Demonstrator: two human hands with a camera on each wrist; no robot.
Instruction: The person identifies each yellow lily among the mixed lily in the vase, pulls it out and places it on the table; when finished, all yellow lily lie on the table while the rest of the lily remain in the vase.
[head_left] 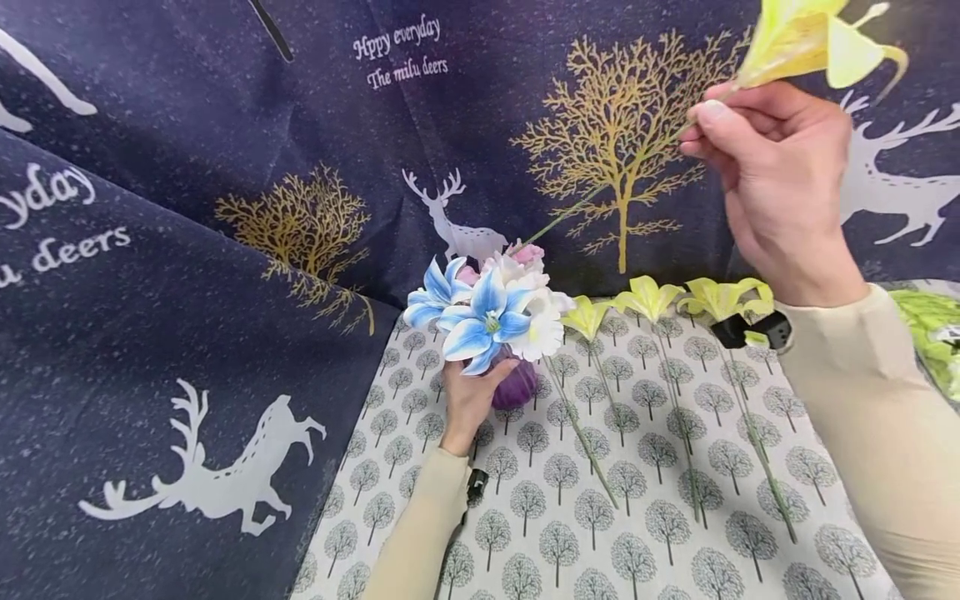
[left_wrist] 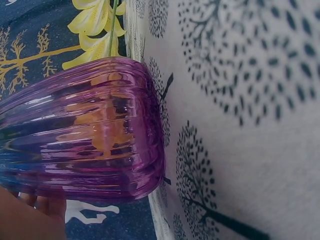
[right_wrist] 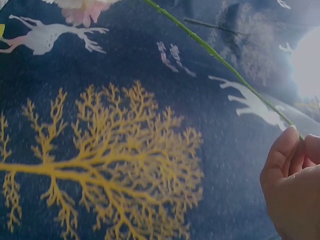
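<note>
On the patterned cloth stands a purple ribbed vase [head_left: 515,389] filled with blue-and-white lilies [head_left: 489,323], white flowers [head_left: 542,329] and pink ones. My left hand [head_left: 471,404] grips the vase from its left side; in the left wrist view its fingers show beneath the see-through vase [left_wrist: 100,135]. Up at the right, my right hand [head_left: 787,167] pinches a yellow lily [head_left: 795,50] by its stem, just below the bloom. The long green stem [right_wrist: 215,52] slants down to the left, its lower end overlapping the pink flowers in the head view.
Three more yellow lilies [head_left: 648,298] lie in a row right of the vase, stems toward me. A navy cloth [head_left: 480,108] printed with deer and trees hangs behind and at the left. Something bright green [head_left: 926,329] is at the right edge.
</note>
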